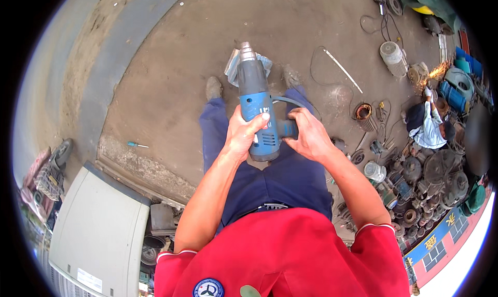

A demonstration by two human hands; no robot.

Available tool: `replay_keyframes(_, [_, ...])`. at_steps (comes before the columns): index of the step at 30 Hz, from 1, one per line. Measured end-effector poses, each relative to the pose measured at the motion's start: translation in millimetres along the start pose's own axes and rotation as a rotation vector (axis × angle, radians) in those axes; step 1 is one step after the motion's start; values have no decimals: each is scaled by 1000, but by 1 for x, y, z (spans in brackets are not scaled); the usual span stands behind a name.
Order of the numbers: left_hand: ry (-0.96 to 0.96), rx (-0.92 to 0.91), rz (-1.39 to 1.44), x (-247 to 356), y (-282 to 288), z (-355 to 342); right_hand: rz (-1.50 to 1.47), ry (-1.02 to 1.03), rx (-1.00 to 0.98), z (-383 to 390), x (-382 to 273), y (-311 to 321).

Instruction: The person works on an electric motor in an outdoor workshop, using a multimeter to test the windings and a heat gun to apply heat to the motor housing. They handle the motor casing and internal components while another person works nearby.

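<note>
A blue and dark grey heat gun (253,89) with a stepped metal nozzle is held up in front of my body. The nozzle faces away from me. My left hand (245,132) wraps the rear of its body, thumb lying across the top. Around the short side handle closes my right hand (310,133); part of the handle is hidden by the fingers. A grey-blue cord (290,101) loops out near that hand. Beneath the nozzle, a pale blue and whitish flat-sided object (232,69) lies on the ground between my shoes, partly covered by the heat gun.
A screwdriver (137,144) lies on the ground at left, near a large grey cabinet (98,224). To the right are a motor (393,58), a copper-wound stator (364,113) and heaped motor parts (415,178). Another person (428,125) works there amid flying sparks (437,71).
</note>
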State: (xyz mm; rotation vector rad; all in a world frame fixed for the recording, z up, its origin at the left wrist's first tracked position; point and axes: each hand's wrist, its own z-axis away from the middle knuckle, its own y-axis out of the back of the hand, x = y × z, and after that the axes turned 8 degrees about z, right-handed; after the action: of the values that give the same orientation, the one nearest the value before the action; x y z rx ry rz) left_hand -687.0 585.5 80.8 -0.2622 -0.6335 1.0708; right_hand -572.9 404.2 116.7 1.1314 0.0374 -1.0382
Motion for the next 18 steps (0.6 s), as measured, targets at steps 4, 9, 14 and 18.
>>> replay_keyframes(4, [11, -56, -109, 5, 17, 5, -72, -88, 72, 14, -18, -26])
replay_keyframes(9, [61, -83, -241, -7, 23, 11, -114, -105, 184, 40, -16, -62])
replay_keyframes(14, [122, -49, -392, -28, 23, 8, -195, -70, 204, 64, -2, -93])
replay_keyframes(18, [186, 23, -309, -62, 32, -3, -139, -103, 366, 80, 18, -128])
